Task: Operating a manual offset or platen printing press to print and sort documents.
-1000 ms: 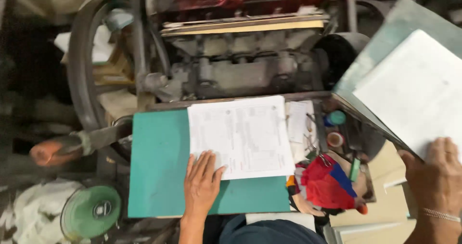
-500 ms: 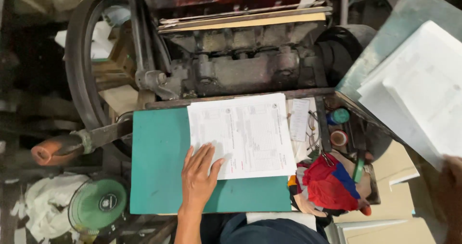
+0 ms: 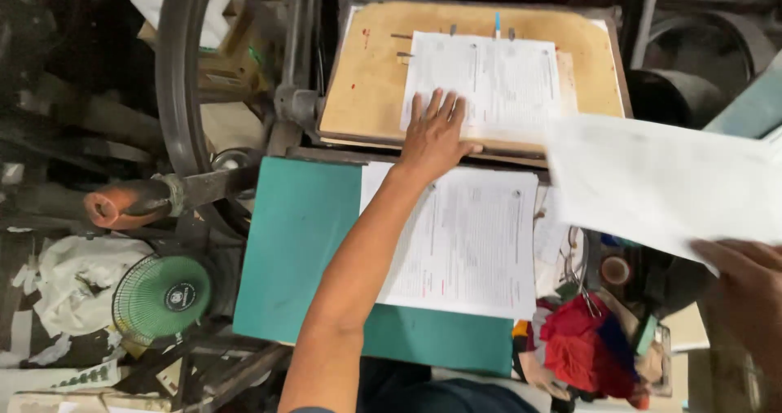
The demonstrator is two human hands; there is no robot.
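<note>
Left hand [image 3: 436, 134]: fingers spread flat, pressing the lower left corner of a printed sheet [image 3: 489, 83] lying on the tan press bed [image 3: 371, 79]. Right hand [image 3: 745, 287]: pinches the edge of a second, blurred sheet [image 3: 660, 181] held in the air at right. Stack of printed sheets [image 3: 468, 242] rests on the green feed board [image 3: 301, 242]. Small green fan [image 3: 161, 297] lower left; red cloth [image 3: 578, 348] lower right.

Matt paper sheet [image 3: 489, 83], worn wooden board [image 3: 371, 79]
</note>
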